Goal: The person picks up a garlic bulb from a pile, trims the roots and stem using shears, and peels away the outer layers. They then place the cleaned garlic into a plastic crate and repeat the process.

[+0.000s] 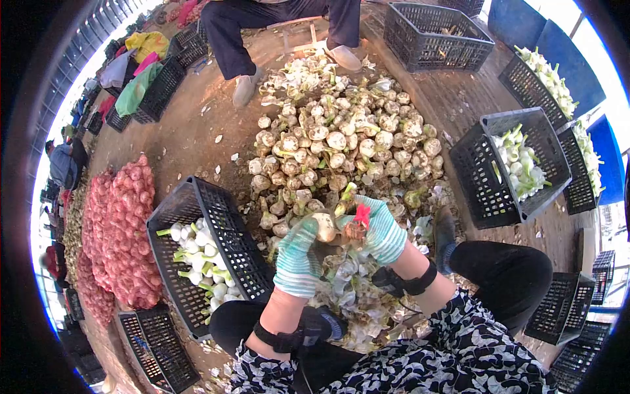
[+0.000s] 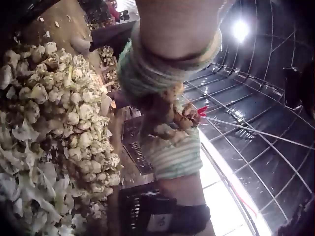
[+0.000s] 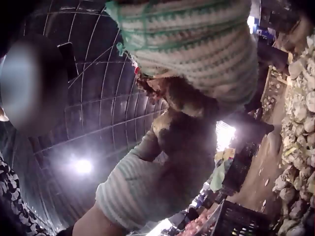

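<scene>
In the head view my left hand (image 1: pixel 296 257), in a green-and-white striped glove, grips a pale garlic bulb (image 1: pixel 325 227) in its fingers. Close on its right, my gloved right hand (image 1: pixel 384 231) holds a soil-stained garlic with a green stem (image 1: pixel 345 199) sticking up and brown roots (image 1: pixel 355 231) facing me. A small red piece (image 1: pixel 362 215) shows at the right fingers; I cannot tell what it is. Both wrist views show the hands almost together, with brown roots (image 2: pixel 187 117) between them. Just beyond lies a heap of untrimmed garlic (image 1: pixel 341 141).
Peeled skins (image 1: pixel 354 282) lie between my legs. A crate of trimmed garlic (image 1: pixel 226 223) stands at left, another crate (image 1: pixel 485 177) at right. Full red net sacks (image 1: pixel 131 230) are at far left. Across the heap sits another person (image 1: pixel 230 39), near a black crate (image 1: pixel 433 49).
</scene>
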Tool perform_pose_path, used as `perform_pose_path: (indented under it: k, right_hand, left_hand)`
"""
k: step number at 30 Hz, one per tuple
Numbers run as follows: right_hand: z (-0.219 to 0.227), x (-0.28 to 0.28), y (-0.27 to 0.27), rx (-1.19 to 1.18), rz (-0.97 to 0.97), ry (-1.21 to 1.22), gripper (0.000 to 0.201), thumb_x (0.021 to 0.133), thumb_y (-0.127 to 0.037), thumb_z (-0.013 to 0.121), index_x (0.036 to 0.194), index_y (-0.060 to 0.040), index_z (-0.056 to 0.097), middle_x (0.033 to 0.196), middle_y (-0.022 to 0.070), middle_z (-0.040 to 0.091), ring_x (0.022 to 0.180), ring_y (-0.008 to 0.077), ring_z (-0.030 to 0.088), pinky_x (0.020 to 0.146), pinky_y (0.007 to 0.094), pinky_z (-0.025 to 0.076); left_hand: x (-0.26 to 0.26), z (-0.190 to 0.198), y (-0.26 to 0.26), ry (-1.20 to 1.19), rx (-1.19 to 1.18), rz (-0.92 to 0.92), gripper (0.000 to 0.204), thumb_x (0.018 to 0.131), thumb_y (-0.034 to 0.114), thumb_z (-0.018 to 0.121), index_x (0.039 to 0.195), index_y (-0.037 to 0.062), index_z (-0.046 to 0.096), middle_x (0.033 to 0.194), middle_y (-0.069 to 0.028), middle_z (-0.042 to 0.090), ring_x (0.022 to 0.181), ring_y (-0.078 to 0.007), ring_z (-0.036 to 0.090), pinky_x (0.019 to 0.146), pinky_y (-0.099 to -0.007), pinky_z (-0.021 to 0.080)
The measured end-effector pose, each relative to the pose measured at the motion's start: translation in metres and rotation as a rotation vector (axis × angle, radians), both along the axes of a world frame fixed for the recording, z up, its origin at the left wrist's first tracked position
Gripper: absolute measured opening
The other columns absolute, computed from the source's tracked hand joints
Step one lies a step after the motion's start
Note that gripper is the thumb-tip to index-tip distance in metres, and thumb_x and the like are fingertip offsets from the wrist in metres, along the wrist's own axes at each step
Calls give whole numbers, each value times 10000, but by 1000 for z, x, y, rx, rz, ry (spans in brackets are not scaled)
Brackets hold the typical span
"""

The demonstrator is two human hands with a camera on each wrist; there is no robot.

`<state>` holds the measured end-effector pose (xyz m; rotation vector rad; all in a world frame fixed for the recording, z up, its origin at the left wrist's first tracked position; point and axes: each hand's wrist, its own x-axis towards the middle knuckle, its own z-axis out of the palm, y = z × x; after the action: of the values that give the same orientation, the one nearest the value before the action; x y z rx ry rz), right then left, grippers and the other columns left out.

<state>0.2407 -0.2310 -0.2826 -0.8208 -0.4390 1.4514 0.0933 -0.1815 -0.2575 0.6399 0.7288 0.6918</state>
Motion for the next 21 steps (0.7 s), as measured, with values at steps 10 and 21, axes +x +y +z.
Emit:
perform_pose_path:
  k: [10, 21]
  right_hand:
    - [5, -5, 6, 104, -73, 327, 151, 777, 31, 485, 913, -5, 541, 769, 53, 577, 642, 120, 549, 544, 217, 451]
    - [-5, -1, -9, 25, -72, -24, 179, 767, 9, 514, 939, -38, 501, 827, 62, 563, 715, 153, 559, 619, 280, 496]
  left_hand:
    - [5, 29, -6, 242, 383, 56, 359, 732, 112, 624, 1045, -9, 496, 953, -70, 552, 787, -127, 544, 683, -250, 453]
    - [4, 1, 1, -34, -166, -171, 440, 748, 403, 563, 1010, 52, 525, 848, -71, 574, 738, -180, 552, 603, -258, 464]
